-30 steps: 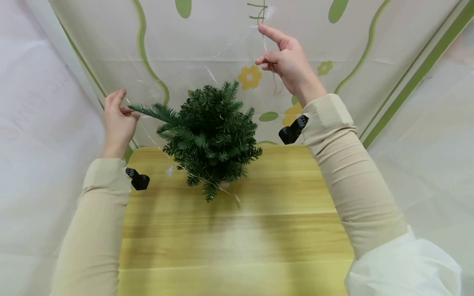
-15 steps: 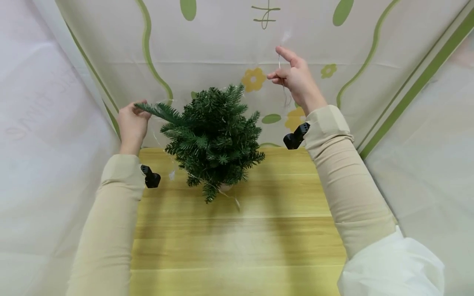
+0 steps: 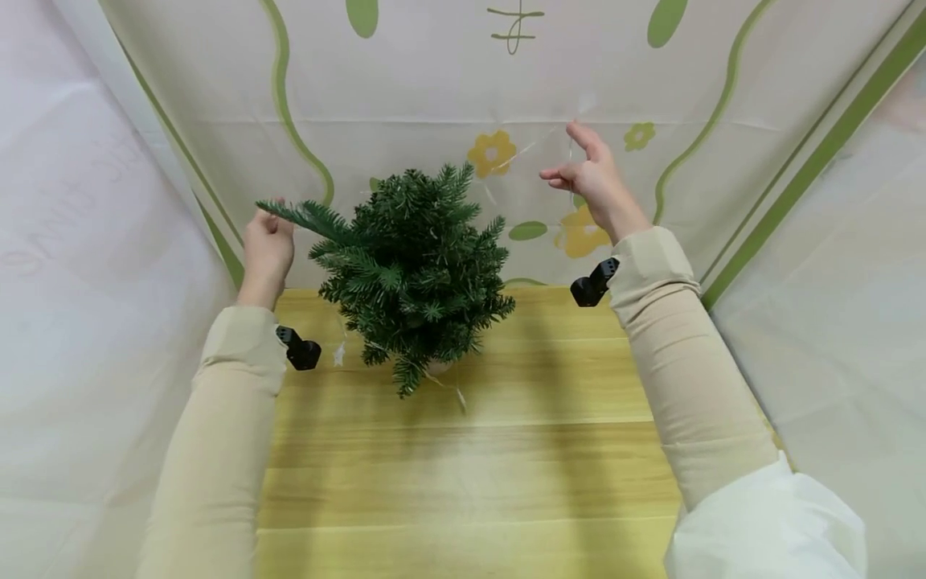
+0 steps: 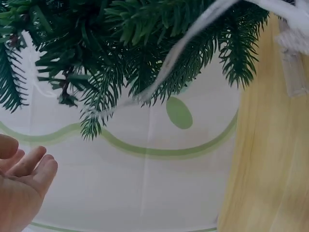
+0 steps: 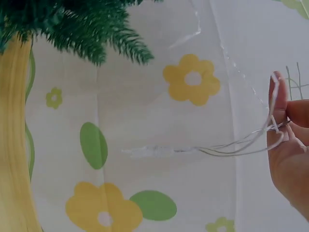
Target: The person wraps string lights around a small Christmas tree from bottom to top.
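A small artificial Christmas tree (image 3: 419,273) stands at the far side of the wooden table, with a thin string of lights (image 3: 535,145) running from behind it to my right hand (image 3: 596,177). That hand holds the wire; in the right wrist view, loops of it cross the fingers (image 5: 277,96) and a clear bulb (image 5: 154,151) hangs from the strands. My left hand (image 3: 268,253) is beside the long left branch (image 3: 307,217), which partly covers its fingertips. In the left wrist view its fingers (image 4: 46,171) are loosely bent, apart from the needles, with nothing held.
A star-shaped light (image 3: 339,354) hangs low at the tree's left, and a wire end (image 3: 460,400) lies in front of the base. Pale patterned cloth (image 3: 405,80) rises behind the wooden table (image 3: 463,482), and plain fabric walls (image 3: 94,338) flank both sides.
My right hand has moved right and down, drawing the wire to the tree's right. My left hand has shifted right, behind the branch tip. The tree stays in place.
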Action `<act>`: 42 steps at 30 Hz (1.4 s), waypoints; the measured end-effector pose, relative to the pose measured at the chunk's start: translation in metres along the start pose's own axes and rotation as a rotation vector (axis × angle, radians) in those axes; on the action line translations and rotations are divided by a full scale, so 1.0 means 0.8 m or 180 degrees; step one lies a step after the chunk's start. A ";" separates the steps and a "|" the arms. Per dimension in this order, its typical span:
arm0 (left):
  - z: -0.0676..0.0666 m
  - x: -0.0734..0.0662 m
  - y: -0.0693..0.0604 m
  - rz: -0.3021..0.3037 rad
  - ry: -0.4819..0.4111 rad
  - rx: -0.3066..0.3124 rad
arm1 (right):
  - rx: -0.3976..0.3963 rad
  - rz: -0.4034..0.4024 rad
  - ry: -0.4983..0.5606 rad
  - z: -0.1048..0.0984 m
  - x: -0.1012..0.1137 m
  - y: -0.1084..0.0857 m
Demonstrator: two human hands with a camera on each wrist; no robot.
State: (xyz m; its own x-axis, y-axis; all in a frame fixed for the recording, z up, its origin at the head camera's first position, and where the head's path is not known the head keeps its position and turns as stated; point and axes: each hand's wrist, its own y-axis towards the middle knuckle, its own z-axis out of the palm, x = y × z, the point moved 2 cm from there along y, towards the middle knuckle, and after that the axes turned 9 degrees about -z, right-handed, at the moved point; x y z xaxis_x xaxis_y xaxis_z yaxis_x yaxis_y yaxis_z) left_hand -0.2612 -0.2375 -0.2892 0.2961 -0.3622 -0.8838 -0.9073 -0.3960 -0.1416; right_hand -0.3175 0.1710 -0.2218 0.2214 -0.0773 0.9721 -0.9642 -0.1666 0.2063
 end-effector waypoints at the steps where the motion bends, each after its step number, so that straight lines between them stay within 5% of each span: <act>1: -0.002 0.001 -0.003 0.0040 0.0009 -0.0032 | 0.0023 0.0005 -0.0107 -0.003 -0.002 -0.002; 15: -0.025 0.016 -0.052 -0.0006 -0.0555 -0.0227 | 0.0307 0.0352 -0.1321 -0.044 -0.012 -0.052; 23: -0.015 0.011 -0.086 0.0490 -0.0585 -0.0561 | 0.0691 0.0342 -0.1951 -0.046 0.002 -0.081; 32: 0.003 -0.006 -0.119 0.1312 -0.0878 -0.1068 | 0.0985 0.0189 -0.1838 -0.023 0.027 -0.114; 42: 0.031 -0.031 -0.158 0.2048 -0.0824 -0.1012 | 0.1253 -0.0248 -0.1261 0.015 0.047 -0.132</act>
State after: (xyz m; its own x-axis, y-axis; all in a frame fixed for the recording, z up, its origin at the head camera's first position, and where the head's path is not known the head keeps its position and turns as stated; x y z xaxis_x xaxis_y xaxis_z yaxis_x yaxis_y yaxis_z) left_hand -0.1612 -0.1577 -0.2606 -0.3770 -0.4098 -0.8306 -0.7360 -0.4120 0.5372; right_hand -0.2057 0.1738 -0.2082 0.4008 -0.4007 0.8239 -0.8324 -0.5349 0.1448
